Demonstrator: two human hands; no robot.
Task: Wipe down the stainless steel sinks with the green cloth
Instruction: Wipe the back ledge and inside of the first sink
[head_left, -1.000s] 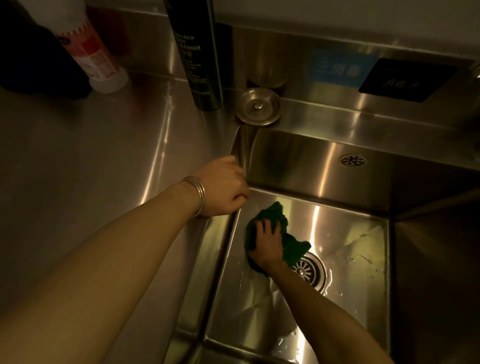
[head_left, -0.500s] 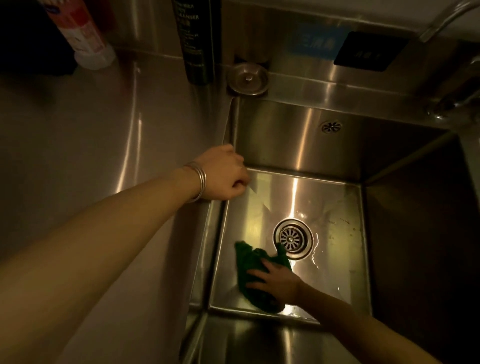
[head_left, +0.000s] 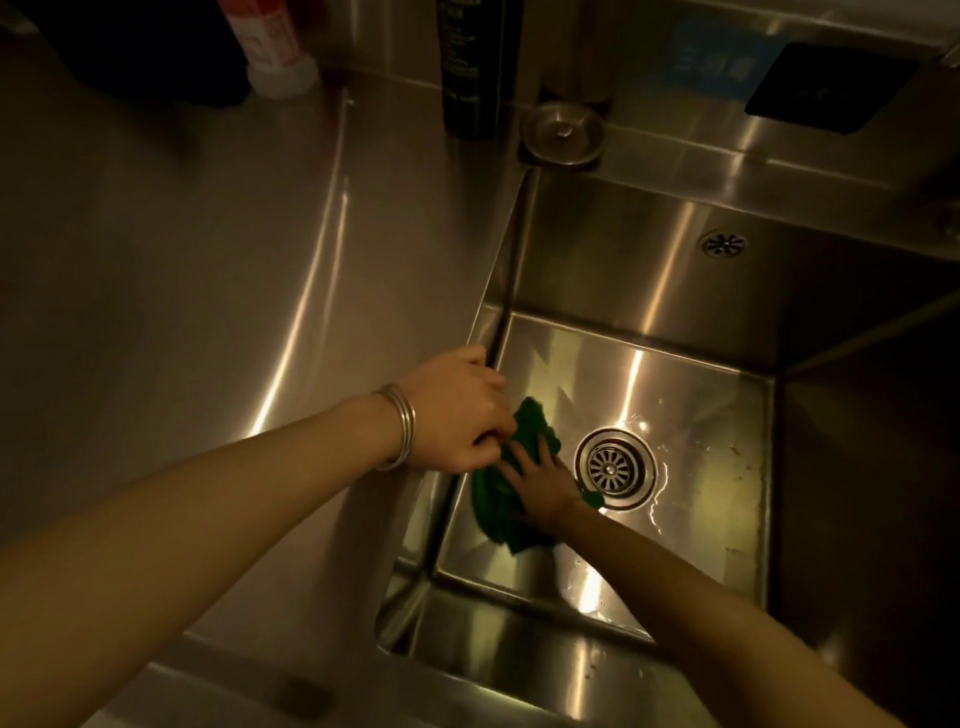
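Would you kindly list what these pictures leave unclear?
- Tall dark bottle, head view: top cut off by the frame edge; label print too small.
- Blue wall sign: blurred.
- Crumpled green cloth: partly hidden under the right hand and behind the left hand.

A crumpled dark green cloth (head_left: 498, 512) lies in a silver-grey stainless steel sink basin (head_left: 691, 447), streaked with pale yellow glints. The round metal drain strainer (head_left: 614, 467) shows a spoked pattern. A silver bangle (head_left: 402, 426) bands one wrist. A red-and-white plastic bottle (head_left: 270, 44) and a black bottle (head_left: 475, 67) stand on the steel tabletop (head_left: 208, 249).
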